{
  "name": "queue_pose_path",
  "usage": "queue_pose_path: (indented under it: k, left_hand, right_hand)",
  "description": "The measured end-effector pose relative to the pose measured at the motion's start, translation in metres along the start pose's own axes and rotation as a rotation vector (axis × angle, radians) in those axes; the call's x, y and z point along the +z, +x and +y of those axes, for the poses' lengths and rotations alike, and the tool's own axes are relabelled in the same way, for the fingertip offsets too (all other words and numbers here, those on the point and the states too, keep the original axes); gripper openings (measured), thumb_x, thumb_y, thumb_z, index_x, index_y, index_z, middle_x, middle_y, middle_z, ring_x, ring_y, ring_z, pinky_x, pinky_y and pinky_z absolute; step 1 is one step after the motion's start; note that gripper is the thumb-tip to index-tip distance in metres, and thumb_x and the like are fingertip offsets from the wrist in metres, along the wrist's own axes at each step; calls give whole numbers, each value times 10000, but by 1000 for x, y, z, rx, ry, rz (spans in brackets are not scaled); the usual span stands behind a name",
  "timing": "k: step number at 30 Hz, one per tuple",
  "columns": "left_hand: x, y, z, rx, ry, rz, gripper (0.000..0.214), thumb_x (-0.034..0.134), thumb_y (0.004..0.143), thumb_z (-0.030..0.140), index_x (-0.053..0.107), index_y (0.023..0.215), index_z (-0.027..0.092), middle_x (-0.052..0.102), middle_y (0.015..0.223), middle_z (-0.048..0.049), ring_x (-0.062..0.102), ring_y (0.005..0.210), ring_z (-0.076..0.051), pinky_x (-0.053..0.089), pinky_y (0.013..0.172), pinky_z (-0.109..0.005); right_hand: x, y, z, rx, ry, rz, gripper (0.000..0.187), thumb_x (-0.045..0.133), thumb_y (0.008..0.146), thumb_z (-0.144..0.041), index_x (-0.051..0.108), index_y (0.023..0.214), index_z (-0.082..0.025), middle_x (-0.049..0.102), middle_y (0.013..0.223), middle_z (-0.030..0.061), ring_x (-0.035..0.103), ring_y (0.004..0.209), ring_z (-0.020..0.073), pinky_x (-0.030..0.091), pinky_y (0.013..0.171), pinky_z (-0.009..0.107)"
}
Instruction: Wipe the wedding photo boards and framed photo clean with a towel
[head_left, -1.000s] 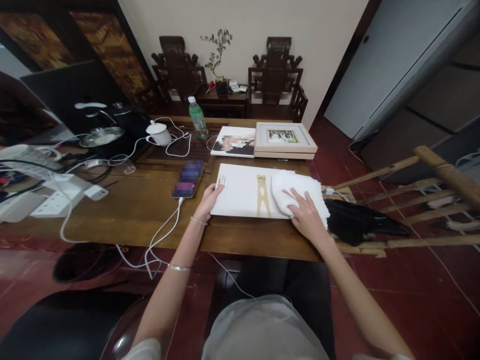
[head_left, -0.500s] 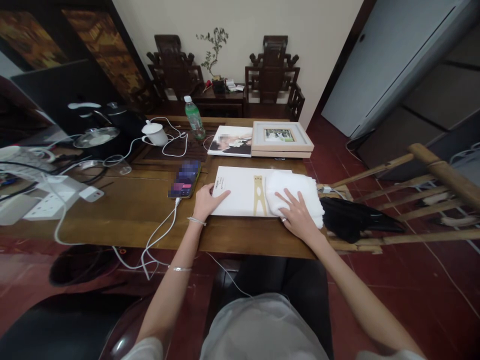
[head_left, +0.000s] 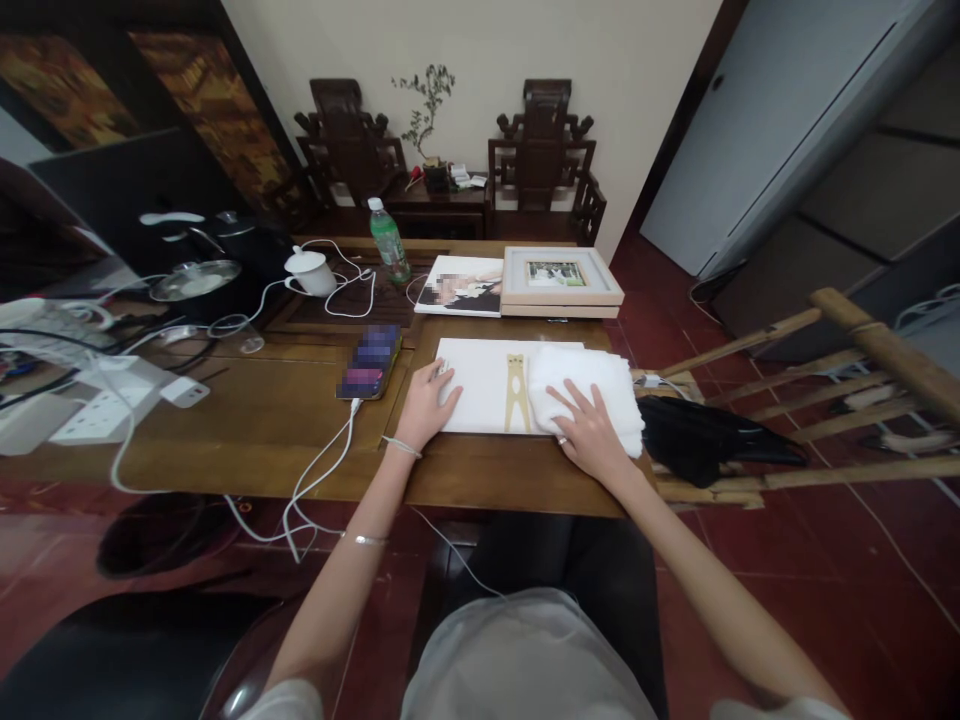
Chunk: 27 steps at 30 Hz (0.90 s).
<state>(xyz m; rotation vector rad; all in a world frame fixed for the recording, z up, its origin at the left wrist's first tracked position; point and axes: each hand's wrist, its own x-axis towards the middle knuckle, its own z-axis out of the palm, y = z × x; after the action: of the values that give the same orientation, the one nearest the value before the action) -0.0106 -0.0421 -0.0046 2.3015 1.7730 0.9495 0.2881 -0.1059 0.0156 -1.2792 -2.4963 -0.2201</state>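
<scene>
A flat white box (head_left: 486, 390) with a gold strip down its middle lies on the wooden table (head_left: 247, 420) in front of me. My left hand (head_left: 426, 405) rests flat on the box's near left corner, fingers spread. A folded white cloth (head_left: 592, 385) covers the box's right part. My right hand (head_left: 589, 432) presses down on the cloth with fingers stretched out.
A phone (head_left: 371, 362) on a white cable lies left of the box. Behind it are a photo print (head_left: 461, 285), a framed picture (head_left: 561, 278), a green bottle (head_left: 388, 240) and a white cup (head_left: 311, 270). Power strips (head_left: 112, 395) and kettles (head_left: 191, 275) crowd the left. A bamboo rack (head_left: 840, 400) with a black item (head_left: 697, 435) stands right.
My right hand has slid the cloth leftward and nearer along the box. My left hand moved from the box's left edge onto its near left corner.
</scene>
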Motion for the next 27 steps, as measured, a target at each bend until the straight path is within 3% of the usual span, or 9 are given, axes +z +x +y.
queue_pose_path:
  k: [4,8,16,21,27]
  left_hand:
    - [5,-2,-1,107,-14,-196,493,473,928,397,483,1363,166,350,1516,-135,211,1433,-358,262,1110,-577]
    - [7,3,-7,143,-101,-283,541,425,948,406,399,1417,138,311,1532,-146,169,1450,-314,181,1149,-550]
    - [9,5,-10,177,-107,-220,538,450,932,422,453,1375,116,402,1483,-156,282,1420,-293,248,1154,-498]
    - [7,5,-8,200,-85,-175,514,484,916,400,504,1319,81,479,1418,-181,360,1380,-299,295,1142,-472]
    - [7,8,-9,164,-54,-165,477,531,888,420,531,1290,164,521,1386,-140,405,1344,-305,343,1095,-521]
  right_hand:
    - [1,0,0,11,12,-1,265,540,707,-33,685,888,-161,473,1431,111,328,1364,400,220,1084,693]
    - [-2,1,0,14,16,-12,280,528,711,-32,680,911,-156,474,1430,116,333,1363,398,221,1088,682]
    - [-12,7,21,-2,135,-82,360,456,647,10,655,896,-157,471,1438,109,313,1389,329,262,1111,597]
    - [-12,24,40,6,142,-144,429,433,652,10,652,986,-143,485,1422,141,337,1378,327,264,1103,609]
    - [-3,63,56,97,28,-27,467,431,700,2,629,1104,-123,479,1427,147,340,1374,321,273,1118,559]
